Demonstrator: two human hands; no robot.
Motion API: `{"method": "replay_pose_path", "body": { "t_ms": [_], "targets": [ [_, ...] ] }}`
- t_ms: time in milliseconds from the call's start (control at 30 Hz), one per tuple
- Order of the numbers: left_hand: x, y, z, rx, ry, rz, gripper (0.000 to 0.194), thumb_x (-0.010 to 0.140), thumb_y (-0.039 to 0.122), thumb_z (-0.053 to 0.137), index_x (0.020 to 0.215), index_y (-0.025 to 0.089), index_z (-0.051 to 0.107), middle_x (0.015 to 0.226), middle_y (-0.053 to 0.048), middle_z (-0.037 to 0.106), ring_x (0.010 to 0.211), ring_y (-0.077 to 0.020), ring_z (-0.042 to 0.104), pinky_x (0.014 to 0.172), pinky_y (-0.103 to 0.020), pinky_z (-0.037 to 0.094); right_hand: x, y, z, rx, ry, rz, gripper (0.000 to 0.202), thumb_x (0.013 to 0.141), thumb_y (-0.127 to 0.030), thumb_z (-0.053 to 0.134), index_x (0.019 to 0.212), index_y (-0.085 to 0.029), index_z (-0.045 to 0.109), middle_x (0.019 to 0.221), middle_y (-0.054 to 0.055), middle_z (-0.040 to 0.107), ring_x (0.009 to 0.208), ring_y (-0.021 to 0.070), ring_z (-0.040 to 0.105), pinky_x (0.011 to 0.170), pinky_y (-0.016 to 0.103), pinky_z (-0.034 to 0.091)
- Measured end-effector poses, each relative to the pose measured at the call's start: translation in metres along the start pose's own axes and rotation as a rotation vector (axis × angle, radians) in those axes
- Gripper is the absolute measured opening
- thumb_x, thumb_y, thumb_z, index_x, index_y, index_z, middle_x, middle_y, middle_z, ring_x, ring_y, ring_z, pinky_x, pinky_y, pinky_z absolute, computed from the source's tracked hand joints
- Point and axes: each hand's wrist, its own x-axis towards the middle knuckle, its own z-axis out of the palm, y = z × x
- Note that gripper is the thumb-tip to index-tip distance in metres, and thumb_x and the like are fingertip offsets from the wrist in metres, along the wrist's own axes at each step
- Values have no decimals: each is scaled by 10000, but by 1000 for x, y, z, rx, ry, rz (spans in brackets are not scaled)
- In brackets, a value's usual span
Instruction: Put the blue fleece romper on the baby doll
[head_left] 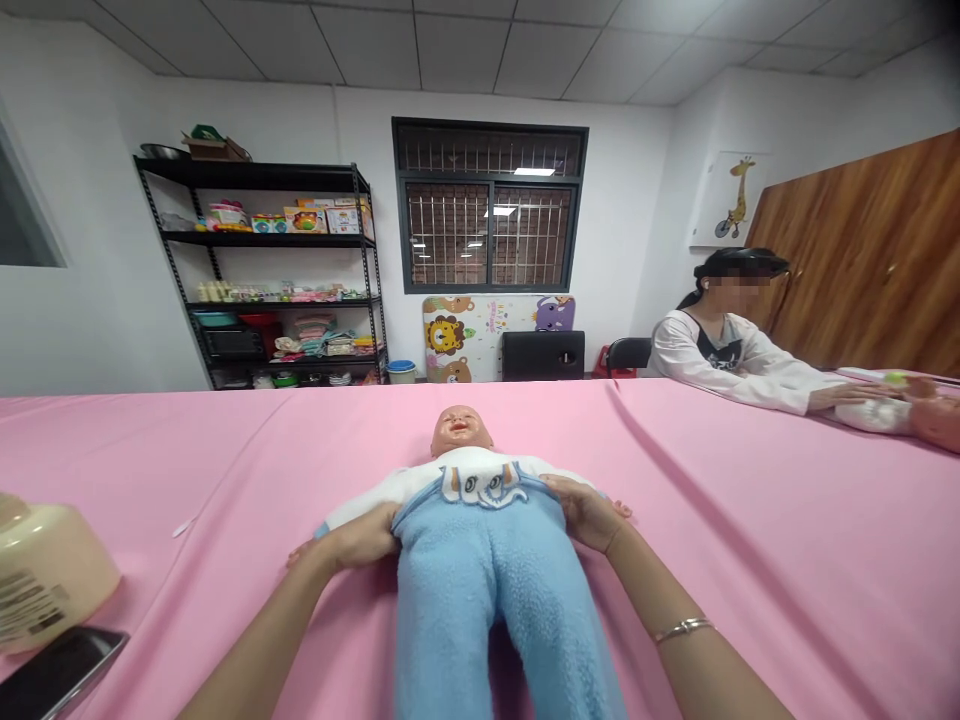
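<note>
A baby doll (461,430) lies on its back on the pink tablecloth (300,430), head away from me. It wears a white top with a cartoon face (484,484) on the front and fuzzy blue trousers (487,570). My left hand (367,537) grips the trousers' waistband at the left side of the doll, fingers closed on the fabric. At the right side of the waist, my right hand (585,512) pinches the waistband too. The doll's small hands show beyond both of mine.
At the left edge are a cream bottle (52,570) and a dark phone (60,670). Across the table at the right, a person (720,340) handles another doll (934,420). A black shelf (277,240) stands behind.
</note>
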Motion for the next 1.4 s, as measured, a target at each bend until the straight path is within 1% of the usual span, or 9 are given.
{"method": "replay_pose_path", "body": {
  "t_ms": [100, 267, 400, 533, 733, 867, 1133, 1300, 1400],
  "targets": [
    [-6, 16, -10, -67, -215, 25, 147, 558, 163, 527, 642, 189, 644, 716, 0, 617, 721, -187, 526, 716, -292, 426, 2, -9, -8, 1, -144, 46, 298, 508, -317, 754, 723, -134, 661, 673, 57, 659, 618, 179, 592, 569, 270, 442],
    [-7, 23, -17, -344, 37, -31, 184, 572, 227, 627, 747, 184, 590, 699, 3, 546, 628, -126, 492, 554, -212, 377, 4, -13, 1, 28, -216, 44, 425, 524, -363, 739, 885, -161, 638, 807, 69, 674, 686, 173, 606, 601, 265, 446],
    [5, 13, -10, -421, 248, 9, 320, 615, 337, 637, 875, 179, 541, 714, -2, 544, 637, -124, 506, 551, -214, 374, 12, -1, 13, 95, -133, 30, 455, 494, -366, 742, 874, -166, 588, 748, 42, 656, 644, 152, 592, 599, 262, 441],
    [15, 9, -1, -317, 476, 111, 314, 616, 343, 621, 851, 177, 496, 681, 15, 523, 703, -144, 531, 611, -230, 392, 18, 12, 19, 149, 13, 4, 484, 420, -335, 755, 826, -161, 556, 670, 16, 627, 605, 140, 575, 601, 265, 440],
    [14, 8, 1, -54, 686, 185, 184, 652, 322, 572, 746, 179, 505, 762, -1, 546, 704, -147, 516, 665, -257, 402, 17, 15, 21, -11, 93, -145, 424, 516, -404, 717, 831, -157, 576, 774, 62, 636, 733, 179, 602, 699, 318, 486],
    [12, 6, 2, 152, 743, 120, 231, 698, 357, 545, 852, 187, 561, 861, -13, 591, 641, -142, 495, 667, -283, 404, 18, 18, 21, -92, 82, -192, 404, 549, -413, 703, 833, -151, 584, 803, 71, 633, 734, 182, 595, 687, 322, 487],
    [12, 6, 4, 257, 922, 183, 107, 680, 292, 533, 741, 204, 539, 682, 17, 491, 603, -141, 444, 597, -259, 366, 15, 19, 21, -187, 62, -194, 329, 580, -364, 643, 823, -149, 590, 747, 49, 622, 618, 153, 551, 570, 283, 428],
    [12, 6, 6, 235, 918, 178, 93, 703, 281, 540, 731, 207, 491, 665, 25, 489, 640, -146, 473, 623, -254, 384, 13, 16, 22, -288, 100, -229, 295, 619, -368, 603, 816, -148, 606, 716, 45, 617, 599, 152, 519, 578, 289, 412],
    [12, 4, 9, 282, 814, 226, 215, 728, 329, 564, 895, 198, 529, 871, -15, 580, 815, -181, 539, 749, -284, 405, 13, 15, 22, -303, 135, -264, 288, 646, -375, 580, 821, -148, 609, 723, 53, 622, 626, 167, 535, 609, 303, 427]
  ]
}}
